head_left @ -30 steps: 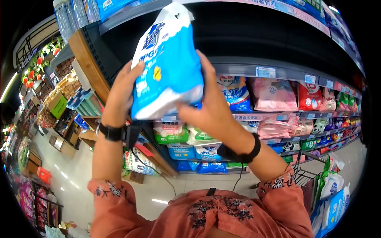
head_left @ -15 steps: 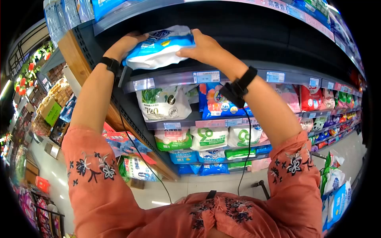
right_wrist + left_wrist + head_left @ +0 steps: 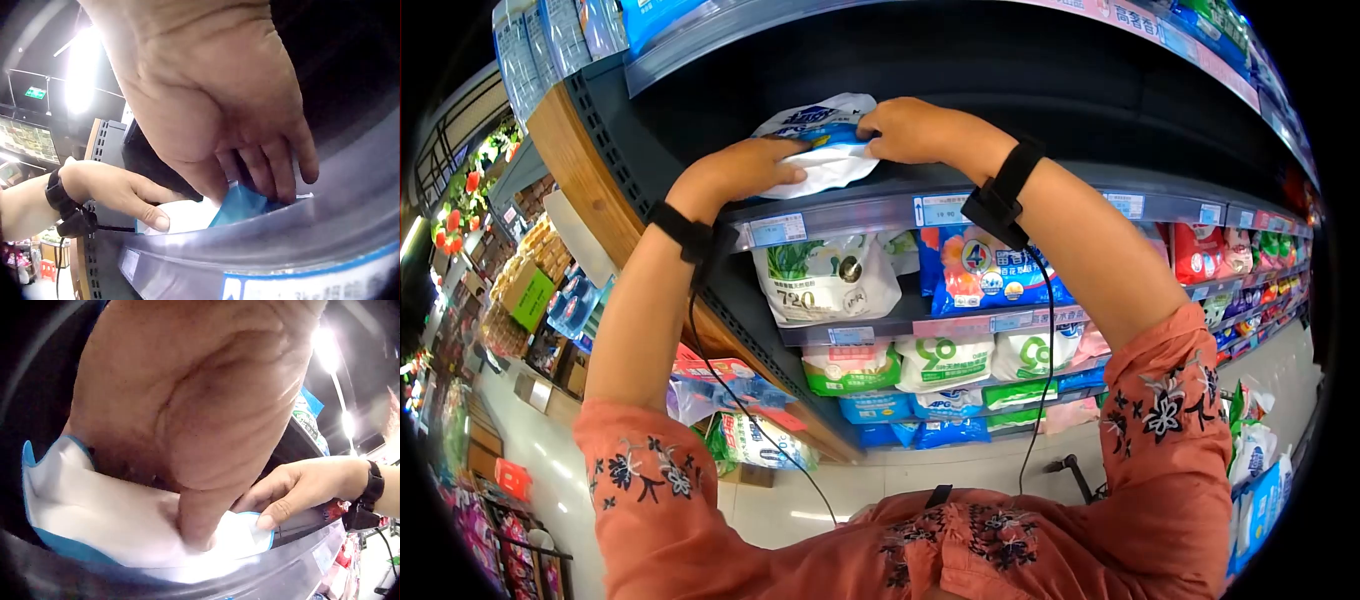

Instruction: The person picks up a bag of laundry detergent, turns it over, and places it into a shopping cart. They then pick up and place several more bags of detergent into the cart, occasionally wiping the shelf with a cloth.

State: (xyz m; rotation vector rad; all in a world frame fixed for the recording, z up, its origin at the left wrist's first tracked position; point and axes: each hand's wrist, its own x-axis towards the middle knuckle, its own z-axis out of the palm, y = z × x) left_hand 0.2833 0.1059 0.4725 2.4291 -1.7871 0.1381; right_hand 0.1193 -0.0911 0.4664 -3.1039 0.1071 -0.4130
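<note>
A blue and white detergent bag (image 3: 832,170) lies on its back on the dark upper shelf, its white bottom end toward the front edge. My left hand (image 3: 735,172) grips its left side, the thumb on the white end (image 3: 106,509) and the fingers over the top, partly hidden. At the opposite side my right hand (image 3: 920,132) holds the corner between thumb and fingers; the right wrist view shows the blue corner (image 3: 240,203) tucked inside that grasp.
A clear price-label rail (image 3: 855,215) runs along the shelf's front. Lower shelves hold more bags, among them a white one (image 3: 830,285) and a blue floral one (image 3: 985,270). A wooden upright (image 3: 605,180) bounds the shelf at left. Cables hang from both wristbands.
The detergent bag went from upright in front of me to lying on the upper shelf. Both hands moved forward with it, and the left hand has shifted onto its front end.
</note>
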